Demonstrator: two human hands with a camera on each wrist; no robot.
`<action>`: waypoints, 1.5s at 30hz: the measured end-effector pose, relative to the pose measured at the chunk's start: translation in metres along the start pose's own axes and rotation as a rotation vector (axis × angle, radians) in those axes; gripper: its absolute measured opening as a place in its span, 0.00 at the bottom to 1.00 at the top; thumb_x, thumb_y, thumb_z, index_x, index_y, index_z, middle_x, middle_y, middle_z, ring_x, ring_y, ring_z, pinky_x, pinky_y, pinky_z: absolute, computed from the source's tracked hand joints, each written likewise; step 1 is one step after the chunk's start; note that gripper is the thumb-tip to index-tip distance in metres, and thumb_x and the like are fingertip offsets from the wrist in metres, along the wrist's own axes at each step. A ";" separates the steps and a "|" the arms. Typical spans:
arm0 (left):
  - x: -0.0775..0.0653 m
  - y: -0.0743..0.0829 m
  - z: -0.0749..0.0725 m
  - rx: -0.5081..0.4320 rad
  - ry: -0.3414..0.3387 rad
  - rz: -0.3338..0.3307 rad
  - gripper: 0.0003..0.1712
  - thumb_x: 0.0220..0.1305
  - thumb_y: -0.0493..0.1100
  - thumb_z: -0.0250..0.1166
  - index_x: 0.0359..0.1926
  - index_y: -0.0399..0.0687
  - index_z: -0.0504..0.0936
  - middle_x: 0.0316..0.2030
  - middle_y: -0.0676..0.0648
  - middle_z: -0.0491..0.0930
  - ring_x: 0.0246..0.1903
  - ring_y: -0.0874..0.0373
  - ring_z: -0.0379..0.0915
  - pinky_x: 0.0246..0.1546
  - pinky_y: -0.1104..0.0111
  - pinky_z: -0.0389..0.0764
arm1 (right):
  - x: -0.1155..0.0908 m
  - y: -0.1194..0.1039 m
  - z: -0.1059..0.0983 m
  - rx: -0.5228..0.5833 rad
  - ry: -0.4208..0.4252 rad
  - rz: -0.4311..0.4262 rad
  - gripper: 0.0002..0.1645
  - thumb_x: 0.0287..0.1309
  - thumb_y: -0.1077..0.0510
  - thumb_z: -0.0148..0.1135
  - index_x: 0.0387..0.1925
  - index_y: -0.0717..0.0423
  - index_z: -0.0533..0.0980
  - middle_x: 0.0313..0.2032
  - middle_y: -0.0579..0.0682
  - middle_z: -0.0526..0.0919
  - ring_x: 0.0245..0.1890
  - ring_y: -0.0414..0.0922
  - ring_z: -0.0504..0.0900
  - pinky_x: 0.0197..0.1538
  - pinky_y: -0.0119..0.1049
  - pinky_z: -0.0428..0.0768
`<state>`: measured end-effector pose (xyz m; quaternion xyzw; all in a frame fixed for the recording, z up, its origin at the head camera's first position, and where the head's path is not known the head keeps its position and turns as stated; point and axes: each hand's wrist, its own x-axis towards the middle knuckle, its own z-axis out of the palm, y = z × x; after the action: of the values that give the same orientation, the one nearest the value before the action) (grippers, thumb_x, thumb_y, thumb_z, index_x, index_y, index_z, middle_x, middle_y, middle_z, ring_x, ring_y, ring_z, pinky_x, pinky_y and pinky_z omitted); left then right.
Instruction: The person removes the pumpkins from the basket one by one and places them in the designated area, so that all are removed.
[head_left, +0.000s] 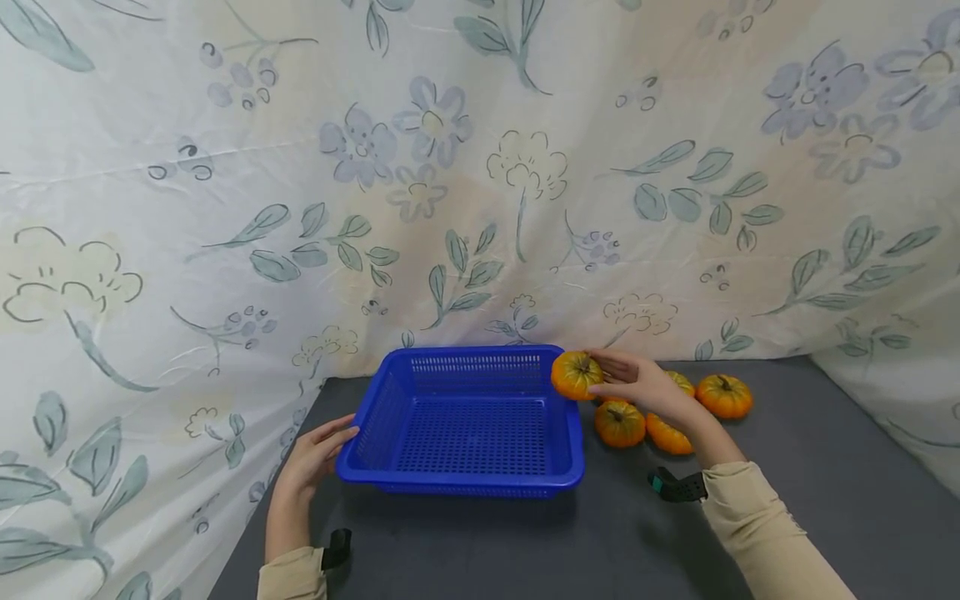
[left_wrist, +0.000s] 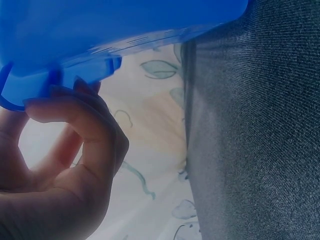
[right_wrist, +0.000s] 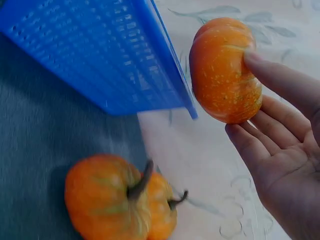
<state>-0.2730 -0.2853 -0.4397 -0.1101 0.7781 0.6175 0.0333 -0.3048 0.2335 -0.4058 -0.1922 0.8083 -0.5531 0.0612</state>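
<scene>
A blue plastic basket (head_left: 459, 480) with a perforated floor stands on the dark table. At its left rim my left hand (head_left: 306, 460) grips the edge; in the left wrist view, curled fingers (left_wrist: 95, 125) meet the blue rim (left_wrist: 85, 70). My right hand (head_left: 643, 388) holds a small orange pumpkin (head_left: 576, 376) with greenish streaks, just over the basket's right rim. Seen from the right wrist, the pumpkin (right_wrist: 225, 70) is pinched between thumb and fingers, beside the basket's outer wall (right_wrist: 110, 55). No pumpkin shows inside the basket.
Right of the basket, several more pumpkins lie on the table, among them one near the basket (head_left: 620, 425) and one farther right (head_left: 724, 397). A floral curtain (head_left: 480, 208) hangs behind the dark table (head_left: 480, 542).
</scene>
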 end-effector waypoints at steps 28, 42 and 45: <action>-0.002 0.001 -0.002 -0.004 -0.004 0.013 0.38 0.62 0.52 0.68 0.68 0.40 0.68 0.49 0.53 0.82 0.40 0.65 0.82 0.41 0.66 0.83 | -0.108 0.057 -0.100 -0.237 0.160 0.219 0.47 0.64 0.42 0.60 0.76 0.54 0.52 0.74 0.63 0.55 0.64 0.25 0.66 0.46 0.14 0.71; 0.001 -0.001 0.000 0.015 -0.003 0.008 0.38 0.63 0.52 0.67 0.69 0.40 0.68 0.55 0.48 0.80 0.42 0.64 0.80 0.41 0.67 0.83 | -0.130 0.093 -0.116 -0.370 0.154 0.389 0.54 0.60 0.36 0.62 0.74 0.64 0.53 0.71 0.71 0.55 0.66 0.50 0.72 0.57 0.52 0.76; -0.001 -0.001 0.001 0.039 -0.004 0.008 0.38 0.63 0.53 0.67 0.69 0.40 0.68 0.59 0.43 0.77 0.44 0.63 0.80 0.44 0.66 0.82 | -0.132 0.099 -0.113 -0.379 0.147 0.400 0.55 0.60 0.37 0.62 0.73 0.67 0.53 0.70 0.73 0.55 0.67 0.65 0.65 0.58 0.56 0.75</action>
<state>-0.2724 -0.2842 -0.4404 -0.1050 0.7903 0.6027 0.0345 -0.2430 0.4125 -0.4684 0.0036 0.9213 -0.3818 0.0733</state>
